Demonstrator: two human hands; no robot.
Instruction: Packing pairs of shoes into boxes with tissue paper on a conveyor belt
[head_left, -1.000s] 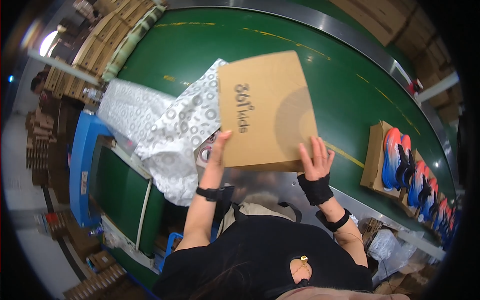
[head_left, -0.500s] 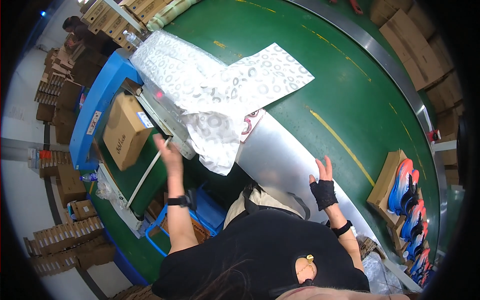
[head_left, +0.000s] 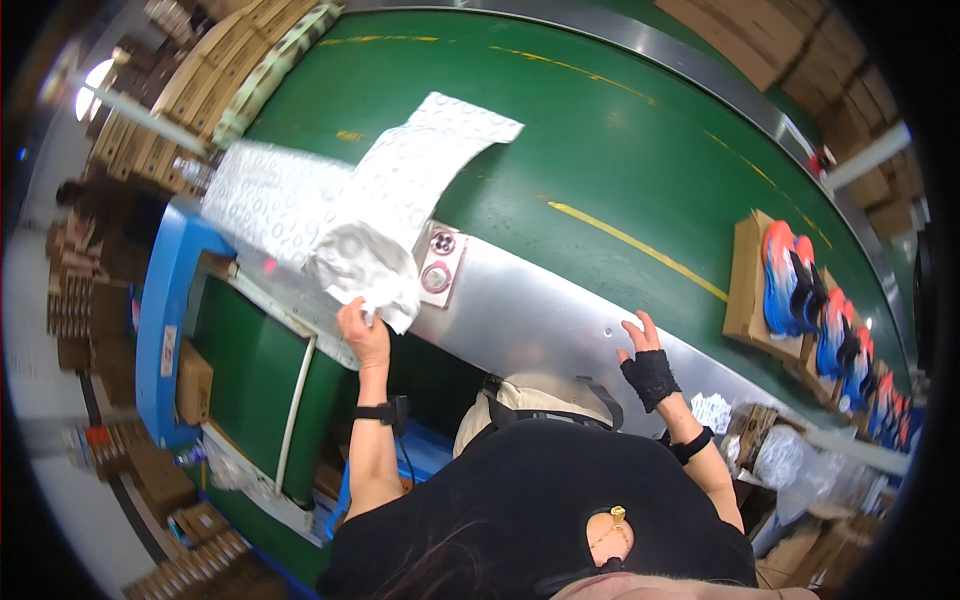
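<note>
My left hand (head_left: 360, 330) grips the crumpled lower edge of a sheet of white patterned wrapping paper (head_left: 400, 190), which spreads up over the green conveyor belt (head_left: 620, 140). My right hand (head_left: 645, 355), in a black fingerless glove, rests open on the silver metal edge panel (head_left: 530, 320) of the belt, fingers spread and holding nothing. A brown cardboard box (head_left: 193, 382) lies on the lower green belt at the left, away from both hands.
Several orange-and-blue shoes (head_left: 800, 290) sit in open cardboard boxes (head_left: 745, 280) at the right. A control panel with round buttons (head_left: 440, 265) is beside the paper. The side belt has a blue frame (head_left: 160, 310). Stacks of flat cardboard (head_left: 200, 80) stand behind.
The brown box left my hands and now lies on the lower left belt. My left hand came back up and took hold of the wrapping paper. The right hand stays on the metal panel.
</note>
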